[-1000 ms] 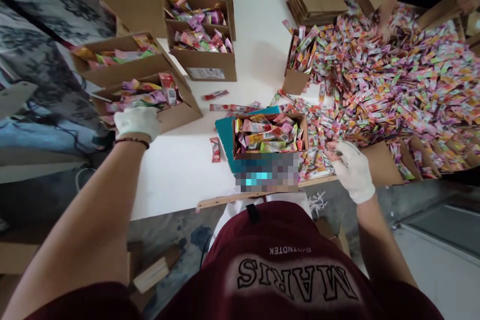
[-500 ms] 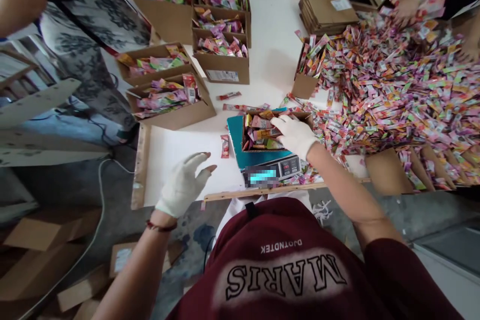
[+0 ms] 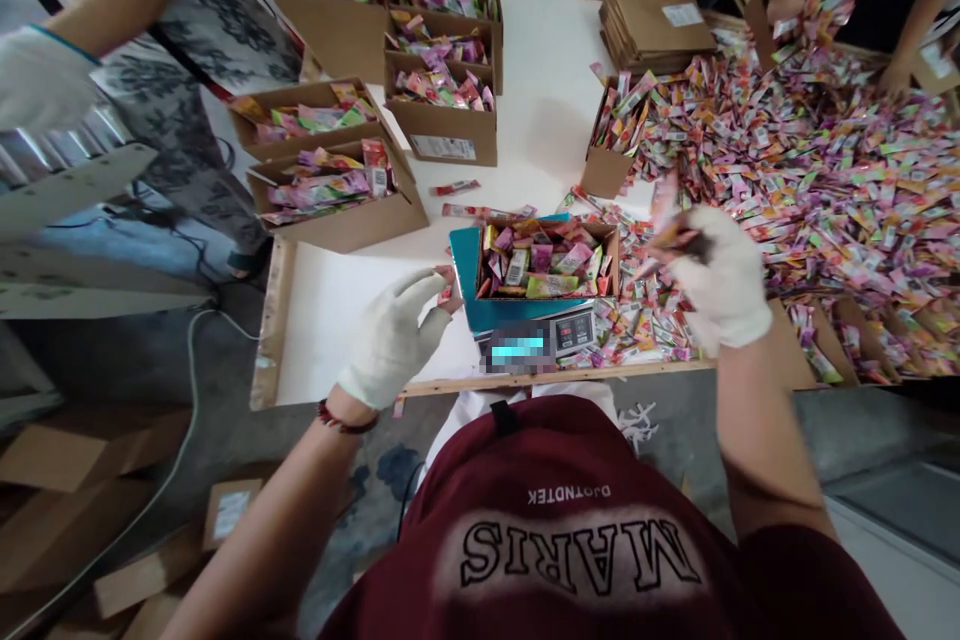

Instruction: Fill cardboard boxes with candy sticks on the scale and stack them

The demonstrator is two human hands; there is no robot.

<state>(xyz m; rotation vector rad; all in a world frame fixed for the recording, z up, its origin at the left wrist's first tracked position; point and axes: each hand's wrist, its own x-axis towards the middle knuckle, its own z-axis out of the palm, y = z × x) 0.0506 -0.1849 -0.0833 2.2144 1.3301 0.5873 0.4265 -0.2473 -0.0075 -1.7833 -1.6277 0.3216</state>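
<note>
My left hand (image 3: 396, 335), in a white glove with bare fingertips, has its thumb and fingers apart just left of the teal scale (image 3: 466, 270). Its fingertips are over the spot of a loose red packet, which they mostly hide. On the scale sits an open cardboard box (image 3: 547, 294) filled with small colourful snack packets (image 3: 551, 258). My right hand (image 3: 726, 275), also gloved and blurred by motion, is right of the box above the heap. A few snack packets (image 3: 679, 238) are gripped in its fingers. The scale's display (image 3: 517, 350) is lit but pixelated.
A big heap of packets (image 3: 810, 170) covers the table's right side. Filled boxes (image 3: 337, 220) stand at left and back, another filled box (image 3: 609, 170) beside the heap. Flattened cartons (image 3: 652, 25) are stacked behind. Other people's hands (image 3: 784, 5) work at the far right; a gloved co-worker's hand (image 3: 45, 80) shows at left.
My right hand has left the box and swung right, now with packets in it. My left hand has moved up and right toward the scale. A co-worker's gloved hand has appeared at left.
</note>
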